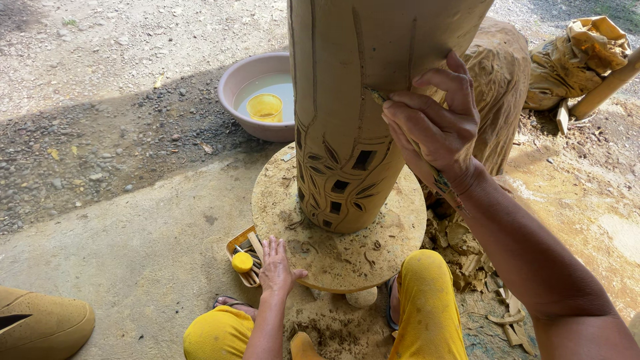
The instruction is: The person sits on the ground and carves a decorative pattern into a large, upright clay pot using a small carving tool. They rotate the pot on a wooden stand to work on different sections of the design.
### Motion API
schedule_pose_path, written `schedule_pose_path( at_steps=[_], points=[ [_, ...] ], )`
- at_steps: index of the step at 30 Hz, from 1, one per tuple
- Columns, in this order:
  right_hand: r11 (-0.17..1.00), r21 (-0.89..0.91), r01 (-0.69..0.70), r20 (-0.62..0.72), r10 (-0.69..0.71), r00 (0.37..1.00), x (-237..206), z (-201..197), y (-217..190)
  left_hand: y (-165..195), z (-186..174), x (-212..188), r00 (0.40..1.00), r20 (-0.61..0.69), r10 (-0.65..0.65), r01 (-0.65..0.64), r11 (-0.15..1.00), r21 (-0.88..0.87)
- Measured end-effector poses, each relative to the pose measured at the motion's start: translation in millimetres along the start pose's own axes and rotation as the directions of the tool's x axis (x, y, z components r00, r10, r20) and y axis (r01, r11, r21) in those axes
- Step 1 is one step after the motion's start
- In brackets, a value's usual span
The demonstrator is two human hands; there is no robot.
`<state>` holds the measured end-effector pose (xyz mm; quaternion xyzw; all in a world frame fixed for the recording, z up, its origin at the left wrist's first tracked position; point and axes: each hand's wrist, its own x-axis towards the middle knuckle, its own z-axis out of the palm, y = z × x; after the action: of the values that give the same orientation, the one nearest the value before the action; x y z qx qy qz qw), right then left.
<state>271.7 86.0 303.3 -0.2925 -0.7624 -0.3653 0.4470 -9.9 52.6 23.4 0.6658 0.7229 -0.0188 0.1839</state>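
A tall raw clay vase with cut-out square holes and carved leaf lines stands on a round wooden turntable. My right hand grips a thin carving tool whose tip touches the vase wall at mid height. My left hand rests flat, fingers apart, on the near left rim of the turntable, beside a small yellow tray of tools. My knees in yellow trousers frame the base of the turntable.
A pink basin of water with a yellow cup floating in it sits behind the vase. Clay scraps litter the ground at right. Cloth-covered clay lumps lie at the far right. Gravel lies at left, and a tan clay piece at the lower left.
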Motion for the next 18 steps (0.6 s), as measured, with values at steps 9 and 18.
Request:
schedule_pose_path(
  at_steps=[9, 18],
  points=[
    [0.996, 0.003, 0.085, -0.006, -0.085, 0.996, -5, -1, 16, -3, 2, 2, 1.0, 0.008, 0.014, -0.014, 1.0, 0.016],
    [0.979, 0.084, 0.187, 0.097, -0.195, 0.976, 4, -27, 36, -2, -4, 0, 1.0, 0.012, 0.022, -0.022, 1.0, 0.011]
  ],
)
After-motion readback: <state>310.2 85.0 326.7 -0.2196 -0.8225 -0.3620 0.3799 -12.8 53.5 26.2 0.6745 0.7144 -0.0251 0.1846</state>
